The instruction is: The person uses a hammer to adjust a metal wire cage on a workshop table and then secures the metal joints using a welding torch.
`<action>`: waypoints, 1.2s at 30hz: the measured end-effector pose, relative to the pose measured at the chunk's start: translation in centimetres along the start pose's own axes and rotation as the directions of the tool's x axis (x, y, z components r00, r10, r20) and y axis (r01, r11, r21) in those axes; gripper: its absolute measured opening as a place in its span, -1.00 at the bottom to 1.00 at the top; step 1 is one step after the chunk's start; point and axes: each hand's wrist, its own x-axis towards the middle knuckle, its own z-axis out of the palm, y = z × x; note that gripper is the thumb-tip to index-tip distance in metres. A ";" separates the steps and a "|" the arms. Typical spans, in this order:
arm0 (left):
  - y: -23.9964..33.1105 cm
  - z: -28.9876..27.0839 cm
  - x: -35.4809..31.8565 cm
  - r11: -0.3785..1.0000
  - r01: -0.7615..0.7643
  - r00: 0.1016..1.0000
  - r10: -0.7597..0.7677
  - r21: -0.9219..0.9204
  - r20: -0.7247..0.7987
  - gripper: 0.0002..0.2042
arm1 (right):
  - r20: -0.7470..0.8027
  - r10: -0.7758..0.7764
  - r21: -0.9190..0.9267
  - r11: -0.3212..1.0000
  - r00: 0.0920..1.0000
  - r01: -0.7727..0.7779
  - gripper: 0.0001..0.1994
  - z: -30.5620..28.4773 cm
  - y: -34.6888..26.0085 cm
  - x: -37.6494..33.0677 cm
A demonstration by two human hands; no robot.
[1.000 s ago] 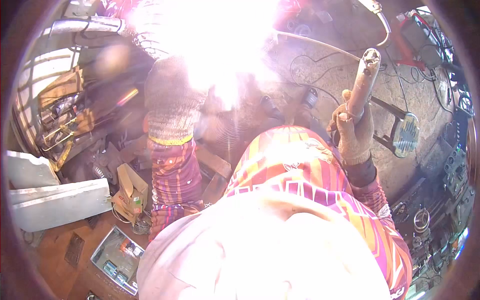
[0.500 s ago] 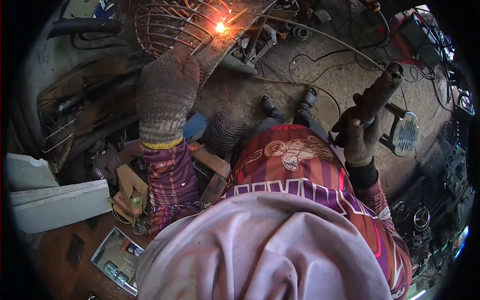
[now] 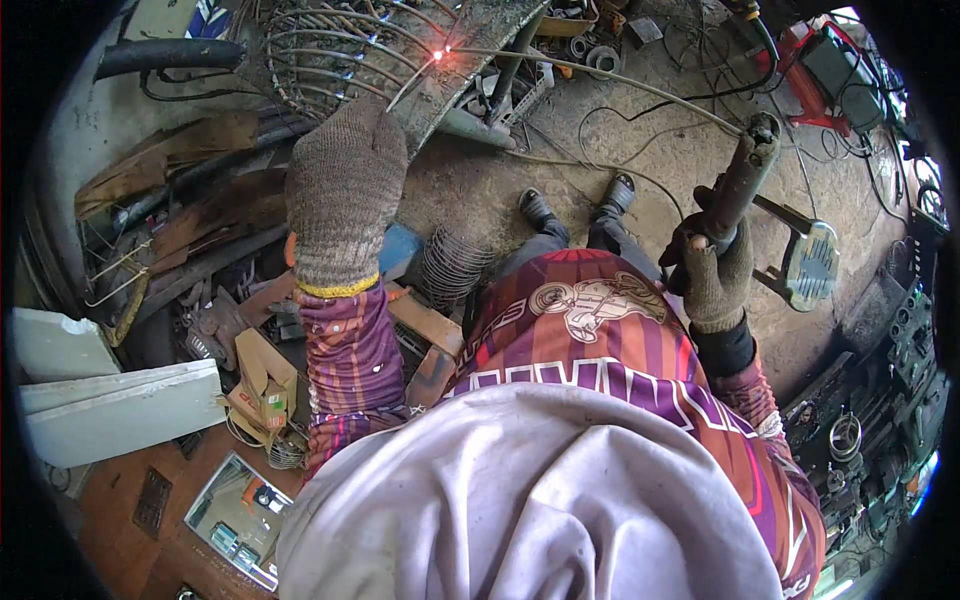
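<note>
My right hand (image 3: 718, 280), in a knit glove, is wrapped round a welding electrode holder (image 3: 735, 185). From its jaw a long thin electrode (image 3: 600, 78) runs left to a small red glow (image 3: 438, 55) at the bench. My left hand (image 3: 348, 190), in a grey-brown glove with a yellow cuff, is closed at the near edge of a curved wire frame (image 3: 335, 50). A thin pale metal rod (image 3: 408, 84) reaches from its fingertips to the glow. The glove hides most of those fingers. The frame lies on a worn metal bench (image 3: 480, 65).
A coil of wire (image 3: 452, 262) stands on the floor left of my feet. Scrap metal, a cardboard box (image 3: 262, 385) and white panels (image 3: 125, 405) crowd the left. Cables (image 3: 640, 110) cross the floor. A slotted metal plate (image 3: 812, 265) is beside my right hand; tools (image 3: 900, 360) fill the right side.
The bright orange arc has dimmed to a small red glow. My right hand and the electrode holder have shifted slightly left. My left hand has moved slightly right.
</note>
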 end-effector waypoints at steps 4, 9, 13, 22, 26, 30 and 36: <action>-0.2 0.3 0.1 1.000 0.020 1.000 -0.021 0.020 0.010 -0.73 | 0.003 0.006 -0.014 1.000 1.000 -0.006 -0.44 0.1 0.0 0.0; -0.8 0.7 0.2 0.998 -0.069 0.996 0.069 0.000 -0.063 -0.80 | -0.003 -0.007 -0.041 0.999 1.000 0.007 -0.45 0.3 0.1 0.1; -0.4 0.5 0.2 0.999 -0.040 0.998 0.042 0.022 -0.056 -0.80 | 0.004 0.000 -0.047 0.999 1.000 0.000 -0.39 0.4 0.3 0.2; -0.3 0.1 0.3 0.999 -0.008 0.999 0.007 0.031 0.031 -0.73 | 0.014 -0.014 -0.140 0.990 1.000 0.016 -0.34 0.4 0.9 0.6; -0.5 0.6 0.3 0.998 -0.048 0.998 0.049 0.049 -0.030 -0.77 | 0.011 -0.042 -0.165 0.985 0.999 0.043 -0.34 0.4 1.2 0.7; -1.1 0.7 0.4 0.993 -0.105 0.994 0.105 0.060 -0.005 -0.78 | 0.063 -0.025 -0.174 0.984 0.998 0.035 -0.33 0.6 0.4 0.8; -1.2 0.7 -0.1 0.961 -0.270 0.950 0.275 0.054 -0.151 -0.87 | 0.084 -0.042 -0.139 0.989 0.996 0.053 -0.31 0.8 0.7 1.0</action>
